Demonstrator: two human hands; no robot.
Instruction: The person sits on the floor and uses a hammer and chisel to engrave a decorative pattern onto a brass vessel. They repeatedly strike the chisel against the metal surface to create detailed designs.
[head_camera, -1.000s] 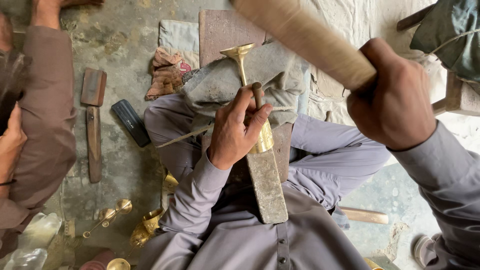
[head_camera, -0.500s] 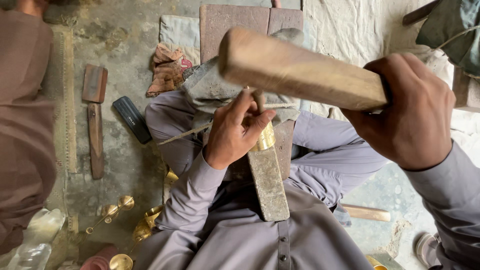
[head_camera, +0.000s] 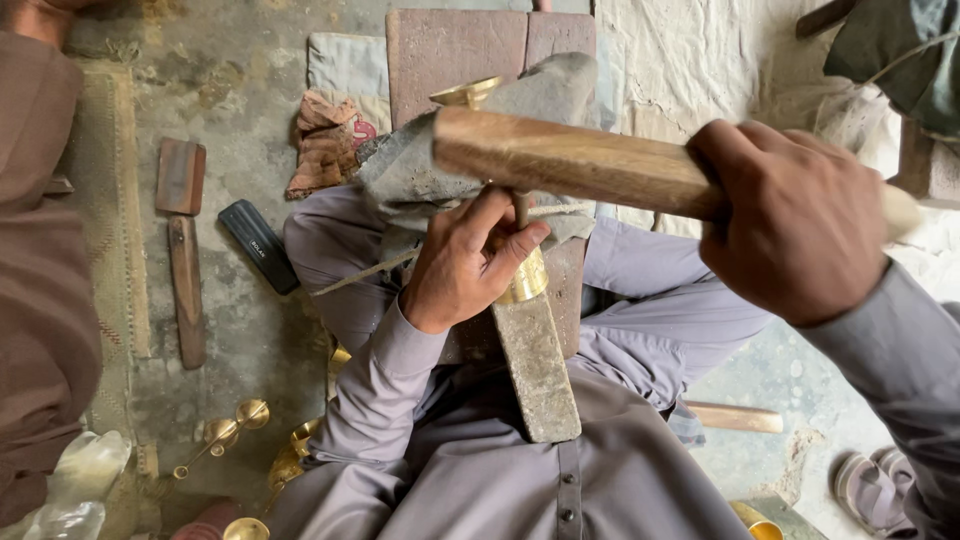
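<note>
The concrete floor (head_camera: 230, 330) carries the whole workplace, and the person sits on it with legs folded, a long grey stone block (head_camera: 535, 370) lying along the lap as an anvil bed, its far end running under the work. On that block rests the brass stemmed piece (head_camera: 522, 275), a trumpet-like part whose flared mouth shows gold beyond the mallet, near the brick (head_camera: 450, 45) at the top of the view; the stem lies roughly along the block, pointing away from the body. The right hand (head_camera: 795, 225) is wrapped tight around the thick wooden mallet (head_camera: 570, 160), fingers fully curled, the head of it poised above the stem. The left hand (head_camera: 465, 265) is curled over the stem, thumb and fingertips pinching it against the stone just below where the blow would land. To do this well, I judge the stem should sit flat on the block with no daylight beneath, the fingers kept clear of the strike line (they look very close to it), and the taps kept light and square so the tube does not dent. Smaller brass pieces (head_camera: 235, 425) lie by the knee, near a dark wooden tool (head_camera: 187, 290).
</note>
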